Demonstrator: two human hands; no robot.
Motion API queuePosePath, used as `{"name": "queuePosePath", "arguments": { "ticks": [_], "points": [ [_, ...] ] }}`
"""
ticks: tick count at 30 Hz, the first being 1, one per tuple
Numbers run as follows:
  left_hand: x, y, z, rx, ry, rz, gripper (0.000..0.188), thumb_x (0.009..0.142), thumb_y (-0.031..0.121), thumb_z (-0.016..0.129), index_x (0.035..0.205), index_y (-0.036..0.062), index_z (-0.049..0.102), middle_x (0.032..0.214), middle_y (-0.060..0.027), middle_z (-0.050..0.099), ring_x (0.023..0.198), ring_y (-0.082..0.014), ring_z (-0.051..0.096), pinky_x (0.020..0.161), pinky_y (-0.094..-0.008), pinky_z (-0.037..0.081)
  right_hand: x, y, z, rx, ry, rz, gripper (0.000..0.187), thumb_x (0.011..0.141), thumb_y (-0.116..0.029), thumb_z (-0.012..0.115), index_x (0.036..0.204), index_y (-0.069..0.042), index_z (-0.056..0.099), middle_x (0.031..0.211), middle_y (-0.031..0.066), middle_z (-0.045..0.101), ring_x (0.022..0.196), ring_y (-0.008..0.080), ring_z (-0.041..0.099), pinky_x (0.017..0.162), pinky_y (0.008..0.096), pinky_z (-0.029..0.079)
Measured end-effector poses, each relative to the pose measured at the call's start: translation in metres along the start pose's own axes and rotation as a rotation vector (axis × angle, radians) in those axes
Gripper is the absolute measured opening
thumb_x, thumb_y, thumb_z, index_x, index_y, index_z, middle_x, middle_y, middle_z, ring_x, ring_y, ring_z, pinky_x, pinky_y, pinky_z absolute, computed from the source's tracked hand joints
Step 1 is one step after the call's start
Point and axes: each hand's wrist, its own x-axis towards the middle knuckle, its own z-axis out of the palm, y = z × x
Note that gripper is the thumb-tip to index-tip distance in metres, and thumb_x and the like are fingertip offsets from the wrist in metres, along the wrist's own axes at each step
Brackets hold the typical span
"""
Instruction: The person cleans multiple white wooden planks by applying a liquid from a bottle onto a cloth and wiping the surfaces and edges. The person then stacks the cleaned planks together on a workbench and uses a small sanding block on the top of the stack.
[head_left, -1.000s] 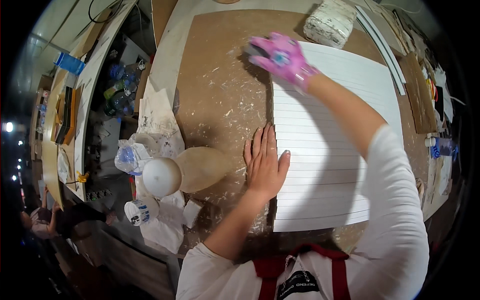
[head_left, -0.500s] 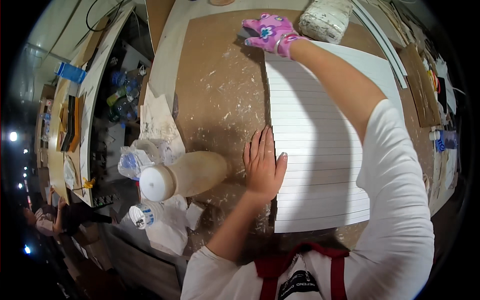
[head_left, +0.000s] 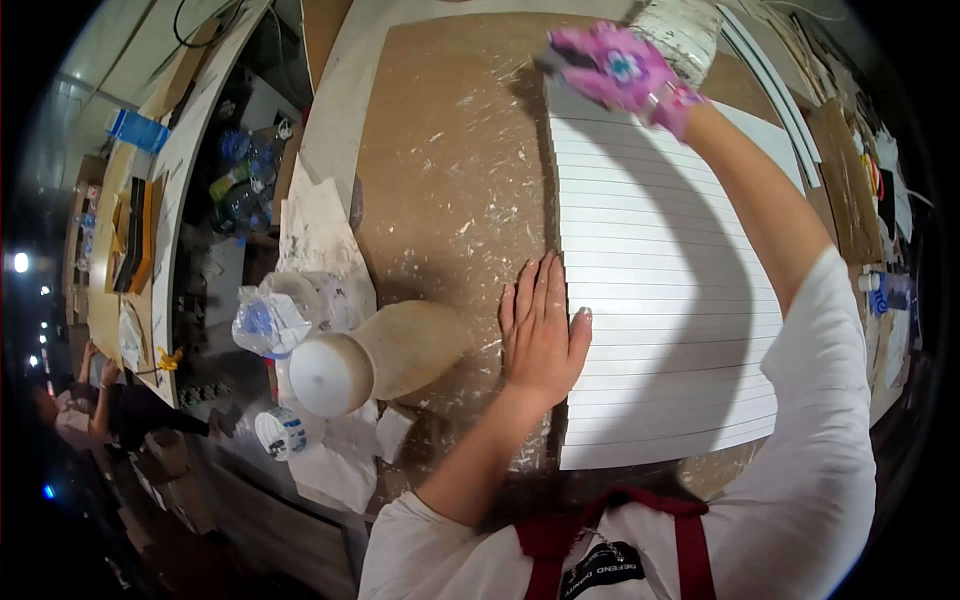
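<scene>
While the left hand (head_left: 540, 335) lies flat with fingers together, pressing the near left edge of the white panel (head_left: 660, 290), the right hand (head_left: 615, 68), in a pink glove, is curled around a small dark tool at the panel's far left corner; what the tool is cannot be made out. The panel lies on the brown, glue-flecked tabletop (head_left: 450, 170). The step looks like working along the panel's left edge, with the stroke at its far end. A next pass would call for steady downward pressure so the panel does not slide. Left of the panel lies a beige glue bottle (head_left: 375, 355) on its side, with crumpled plastic (head_left: 265, 320) beyond it. A white block (head_left: 685, 28) sits just behind the panel's far corner, crowding the gloved hand.
</scene>
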Motion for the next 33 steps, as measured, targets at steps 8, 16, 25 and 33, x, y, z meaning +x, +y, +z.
{"name": "queuePosePath", "arguments": {
  "ticks": [8,16,25,33],
  "points": [
    [0.0,0.0,-0.002,-0.006,0.015,0.032,0.062,0.092,0.025,0.046,0.143,-0.0042,0.028,0.146,-0.0198,0.035,0.139,-0.0355,0.025,0.114,-0.0494,0.009,0.018,0.012,0.007,-0.126,0.233,0.069,0.045,0.092,-0.045,0.052,0.129,-0.019,0.049,0.11,0.0149,0.061,0.107,0.0308,0.059,0.087,0.0462,0.047],
    [0.003,-0.001,0.001,0.029,0.03,0.041,0.062,0.091,0.027,0.047,0.143,-0.0026,0.029,0.146,-0.0182,0.036,0.138,-0.0345,0.027,0.114,-0.0485,0.012,-0.001,-0.071,0.022,0.146,0.166,-0.168,0.041,0.085,-0.042,0.056,0.111,-0.011,0.058,0.094,0.0153,0.063,0.094,0.0352,0.06,0.082,0.0457,0.048],
    [0.004,0.001,0.006,0.05,0.021,0.029,0.065,0.091,0.028,0.048,0.145,-0.0011,0.026,0.146,-0.0181,0.036,0.137,-0.0335,0.028,0.113,-0.049,0.014,-0.052,-0.057,0.013,0.515,0.164,-0.03,0.043,0.081,-0.037,0.06,0.117,-0.012,0.059,0.099,0.015,0.064,0.098,0.0343,0.061,0.09,0.0414,0.048],
    [0.0,-0.007,0.004,0.057,0.098,0.102,0.064,0.087,0.023,0.054,0.141,-0.0033,0.033,0.141,-0.0187,0.041,0.132,-0.0352,0.034,0.111,-0.05,0.019,-0.039,-0.064,-0.015,0.321,0.355,-0.279,0.056,0.082,-0.048,0.057,0.123,-0.01,0.053,0.092,0.0167,0.061,0.096,0.0309,0.061,0.082,0.0435,0.05]
  ]
}}
